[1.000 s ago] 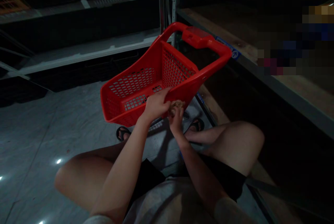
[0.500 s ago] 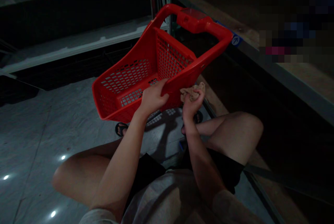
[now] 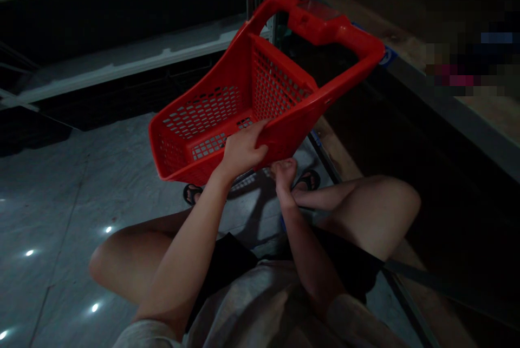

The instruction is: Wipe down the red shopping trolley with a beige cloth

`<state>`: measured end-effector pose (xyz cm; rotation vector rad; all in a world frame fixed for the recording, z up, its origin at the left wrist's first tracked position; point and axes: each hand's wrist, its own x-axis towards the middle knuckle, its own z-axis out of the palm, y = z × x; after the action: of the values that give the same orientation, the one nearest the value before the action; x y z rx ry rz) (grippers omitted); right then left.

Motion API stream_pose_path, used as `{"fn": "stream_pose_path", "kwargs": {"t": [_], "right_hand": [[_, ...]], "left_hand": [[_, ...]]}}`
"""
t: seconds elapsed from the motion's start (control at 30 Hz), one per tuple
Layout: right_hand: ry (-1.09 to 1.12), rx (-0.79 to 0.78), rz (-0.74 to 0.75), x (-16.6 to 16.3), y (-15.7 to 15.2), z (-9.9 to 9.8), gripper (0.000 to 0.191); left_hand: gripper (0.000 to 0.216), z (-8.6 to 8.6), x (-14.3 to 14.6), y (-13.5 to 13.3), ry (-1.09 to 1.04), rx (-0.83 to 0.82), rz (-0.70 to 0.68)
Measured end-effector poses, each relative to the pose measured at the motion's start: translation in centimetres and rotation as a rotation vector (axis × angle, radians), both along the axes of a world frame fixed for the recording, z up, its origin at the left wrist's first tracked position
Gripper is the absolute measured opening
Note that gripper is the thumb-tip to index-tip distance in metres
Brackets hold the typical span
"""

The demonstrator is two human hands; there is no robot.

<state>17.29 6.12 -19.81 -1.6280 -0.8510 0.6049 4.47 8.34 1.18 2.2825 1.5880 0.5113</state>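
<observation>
A red plastic shopping basket (image 3: 211,115) with a thick handle (image 3: 325,26) is tilted up in front of me, its open side facing me. My left hand (image 3: 242,152) grips its near rim, thumb inside and fingers wrapped over the edge. My right hand (image 3: 284,172) is closed just under the basket's lower right side, pressed against the plastic. The crumpled beige cloth it held is almost wholly hidden inside the fist. I sit on the floor with my bare knees spread to either side.
A white metal shelf rail (image 3: 122,66) runs along the back left. A wooden shelf board with a grey metal edge (image 3: 467,115) stands close on the right. My sandalled feet (image 3: 309,179) rest on the glossy grey floor (image 3: 60,185) beneath the basket. The room is dark.
My right hand has dropped from the basket's side wall to beneath its lower edge, and the cloth has gone from plainly visible to hidden. The left hand's grip has stayed the same.
</observation>
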Motion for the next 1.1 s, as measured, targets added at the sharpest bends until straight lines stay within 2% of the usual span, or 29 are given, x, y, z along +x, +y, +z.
{"fn": "stream_pose_path", "kwargs": {"t": [0.1,0.2,0.27,0.33,0.43,0.47,0.53,0.6,0.63,0.7,0.8,0.87,0.93,1.0,1.03,1.1], "right_hand": [[0.016,0.078,-0.124,1.5,1.4,3.1,0.023],[-0.084,0.264,-0.206,2.1,2.2,6.8,0.02],[-0.189,0.393,-0.211,1.5,2.4,8.2,0.019],[-0.275,0.418,-0.115,0.3,2.2,7.9,0.017],[-0.364,0.232,0.176,-1.4,0.9,4.5,0.012],[-0.382,0.158,0.276,-1.6,0.2,3.0,0.013],[-0.393,0.099,0.383,-1.4,-1.3,0.2,0.012],[-0.393,0.1,0.437,-0.7,-2.5,-1.3,0.008],[-0.392,0.103,0.452,-0.4,-2.9,-1.4,0.007],[-0.386,0.112,0.452,0.2,-2.8,-0.2,0.008],[-0.391,0.253,0.316,0.4,-0.9,4.1,0.011],[-0.42,0.412,0.216,0.2,0.9,7.5,0.01],[-0.46,0.496,0.195,-0.1,2.5,9.9,0.01],[-0.49,0.493,0.224,-0.7,3.1,10.5,0.012],[-0.501,0.479,0.24,-1.1,3.1,10.0,0.013],[-0.506,0.422,0.303,-1.8,2.1,7.6,0.014]], "left_hand": [[0.069,0.0,0.1,0.0,-0.016,-0.008,0.014],[0.07,0.3,0.3,0.2,-0.059,-0.053,0.032],[0.069,0.5,0.3,0.5,-0.147,-0.117,0.004],[0.069,0.9,0.0,0.8,-0.302,-0.186,-0.068],[0.062,1.5,-1.0,0.5,-0.506,-0.226,-0.154],[0.059,1.7,-1.6,0.3,-0.517,-0.214,-0.156],[0.052,1.8,-3.2,-0.5,-0.448,-0.165,-0.119],[0.049,1.6,-5.6,-1.5,-0.334,-0.125,-0.046],[0.048,1.4,-7.0,-2.1,-0.283,-0.116,-0.002],[0.047,0.8,-9.9,-3.2,-0.211,-0.118,0.091],[0.048,-0.2,-13.6,-4.5,-0.143,-0.169,0.201],[0.052,-0.6,-14.8,-5.0,-0.127,-0.199,0.244],[0.053,-0.9,-14.7,-5.2,-0.134,-0.202,0.265],[0.05,-1.1,-13.9,-5.3,-0.16,-0.178,0.277],[0.049,-1.1,-13.3,-5.4,-0.172,-0.167,0.278],[0.047,-1.2,-12.1,-5.5,-0.189,-0.147,0.27]]}}
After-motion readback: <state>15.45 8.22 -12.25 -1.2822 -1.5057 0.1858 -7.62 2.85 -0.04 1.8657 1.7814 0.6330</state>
